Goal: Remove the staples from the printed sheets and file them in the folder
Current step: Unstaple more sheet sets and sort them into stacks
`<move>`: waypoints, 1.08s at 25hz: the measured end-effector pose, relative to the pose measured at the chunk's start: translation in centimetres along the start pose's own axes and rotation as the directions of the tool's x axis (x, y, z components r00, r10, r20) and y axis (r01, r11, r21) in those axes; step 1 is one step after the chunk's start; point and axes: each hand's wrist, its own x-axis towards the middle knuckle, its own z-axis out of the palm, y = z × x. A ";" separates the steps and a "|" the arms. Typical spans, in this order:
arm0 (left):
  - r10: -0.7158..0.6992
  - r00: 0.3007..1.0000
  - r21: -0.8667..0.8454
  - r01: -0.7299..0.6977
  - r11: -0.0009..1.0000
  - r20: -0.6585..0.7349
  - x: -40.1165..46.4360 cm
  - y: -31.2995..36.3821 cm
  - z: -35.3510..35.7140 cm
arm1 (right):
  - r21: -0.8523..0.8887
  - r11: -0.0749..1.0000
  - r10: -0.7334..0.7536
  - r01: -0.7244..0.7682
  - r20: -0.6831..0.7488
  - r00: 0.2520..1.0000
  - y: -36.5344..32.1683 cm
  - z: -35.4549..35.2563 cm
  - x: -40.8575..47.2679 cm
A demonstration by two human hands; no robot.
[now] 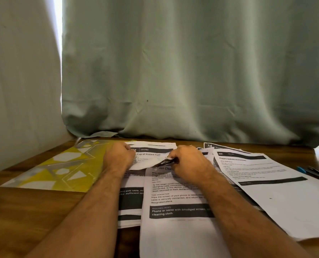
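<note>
Printed sheets (175, 200) lie in overlapping layers on the wooden table in front of me. My left hand (118, 157) pinches the top left corner of the upper sheet, whose top edge is folded back toward me. My right hand (187, 162) grips that folded, crumpled corner (164, 162) near the sheet's dark header. I cannot tell whether a staple or a tool sits under the fingers. A yellow folder (62, 166) with white and grey shapes lies flat to the left of the papers.
More printed sheets (266, 174) fan out to the right. A blue pen (302, 170) and dark pens lie by the table's right edge. A grey-green curtain (173, 71) hangs right behind the table. Bare wood (24, 211) shows at the near left.
</note>
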 end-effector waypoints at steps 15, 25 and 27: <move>0.360 0.919 -0.670 -0.166 0.724 0.162 -1.2 0.9 -1.1 | 0.078 0.997 -0.001 0.014 -0.162 0.987 -0.7 0.0 -0.3; -0.101 0.992 -0.156 0.088 0.984 -0.078 0.6 -0.1 -0.3 | 0.110 0.994 0.003 0.008 -0.096 0.995 0.1 0.6 0.5; -0.107 0.994 -0.127 0.105 0.986 -0.002 1.2 -0.5 0.4 | 0.111 0.994 -0.002 0.014 -0.103 0.995 0.1 0.5 0.4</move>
